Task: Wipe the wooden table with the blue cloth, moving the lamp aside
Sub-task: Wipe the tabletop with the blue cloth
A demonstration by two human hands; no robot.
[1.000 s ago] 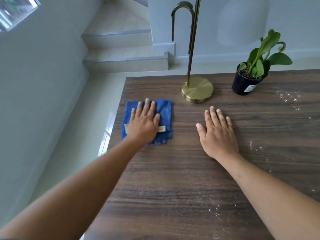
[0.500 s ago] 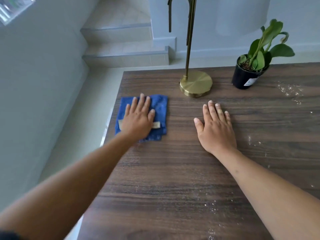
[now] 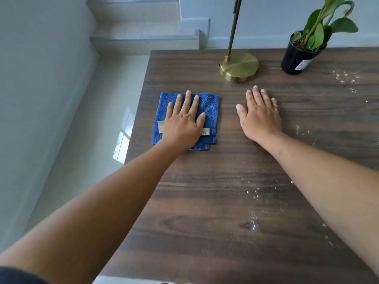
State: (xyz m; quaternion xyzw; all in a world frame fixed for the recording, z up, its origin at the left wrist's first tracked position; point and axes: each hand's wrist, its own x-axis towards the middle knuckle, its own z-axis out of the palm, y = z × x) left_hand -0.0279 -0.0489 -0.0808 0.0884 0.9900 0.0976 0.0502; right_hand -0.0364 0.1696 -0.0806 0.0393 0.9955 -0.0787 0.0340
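A folded blue cloth (image 3: 209,103) lies near the left edge of the dark wooden table (image 3: 205,201). My left hand (image 3: 184,121) rests flat on top of it, fingers spread, covering its middle and its tan label. My right hand (image 3: 259,115) lies flat on the bare wood to the right of the cloth, palm down, holding nothing. The brass lamp (image 3: 239,66) stands just beyond my right hand, its round base on the table and its thin stem rising out of view. White crumbs (image 3: 254,222) are scattered over the right and near parts of the table.
A green plant in a black pot (image 3: 295,60) stands at the back right, next to the lamp base. More white specks (image 3: 346,75) lie right of the pot. Left of the table are pale floor tiles (image 3: 86,130) and steps (image 3: 143,42).
The view has shifted, so the lamp and plant sit higher in the frame. Both hands stay flat in about the same spots, the left still on the cloth.
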